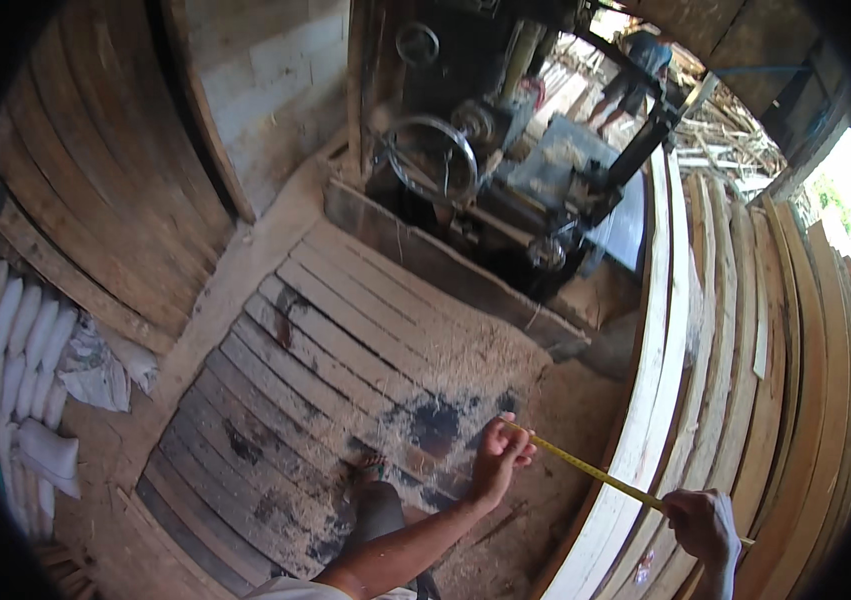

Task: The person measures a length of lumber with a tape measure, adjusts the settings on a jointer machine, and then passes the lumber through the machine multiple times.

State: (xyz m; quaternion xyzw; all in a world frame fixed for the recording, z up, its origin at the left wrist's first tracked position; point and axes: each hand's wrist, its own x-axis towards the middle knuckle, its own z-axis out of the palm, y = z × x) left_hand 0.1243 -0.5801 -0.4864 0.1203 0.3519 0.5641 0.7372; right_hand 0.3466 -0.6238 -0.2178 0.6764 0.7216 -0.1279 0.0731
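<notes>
A yellow tape measure [590,467] is stretched between my two hands, its blade sloping down to the right. My left hand [495,462] pinches the blade's far-left end above the sawdust-covered floor. Closed around the other end is my right hand [707,527], over the stacked boards; its fingers hide whatever part of the tape lies inside them. Just under the blade runs a long pale board [635,430] on the near edge of the stack. My left forearm enters from the lower edge, beside my leg and foot.
A woodworking machine with a handwheel [432,157] stands ahead behind a low wooden edge [445,262]. Long boards [805,350] are stacked at the right. White sacks [30,330] and wide planks [105,170] line the left. Another person [640,65] is beyond the machine. Slatted floor [275,400] has gaps.
</notes>
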